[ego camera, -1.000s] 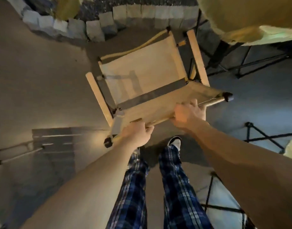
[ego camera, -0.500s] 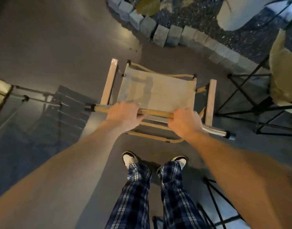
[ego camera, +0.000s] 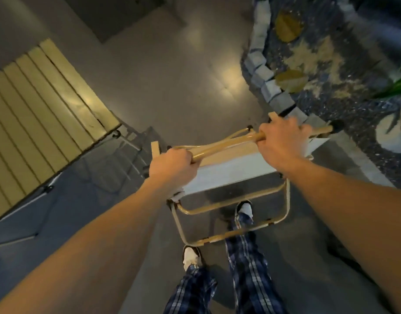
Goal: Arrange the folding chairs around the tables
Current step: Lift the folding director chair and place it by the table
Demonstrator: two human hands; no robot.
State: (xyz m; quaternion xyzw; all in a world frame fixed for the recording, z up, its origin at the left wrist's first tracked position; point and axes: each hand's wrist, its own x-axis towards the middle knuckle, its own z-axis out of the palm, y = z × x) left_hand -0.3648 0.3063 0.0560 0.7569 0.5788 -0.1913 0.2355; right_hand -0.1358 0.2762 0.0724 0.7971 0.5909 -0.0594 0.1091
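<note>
Both hands grip the folding chair's [ego camera: 229,168] top rail: left hand [ego camera: 170,166], right hand [ego camera: 282,141]. Chair hangs above the floor; slatted surface [ego camera: 36,105] lies up-left, nearer the left hand.

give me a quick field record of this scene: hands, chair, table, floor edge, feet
left hand: left hand grips the chair's top bar
right hand: right hand grips the same bar, nearer its black end cap
chair: folding chair, tan frame and pale fabric, held in front of the legs
table: slatted table at left, on thin metal legs
floor edge: stone block border at upper right, around gravel with fallen leaves
feet: white shoes, plaid trousers, on the grey floor
</note>
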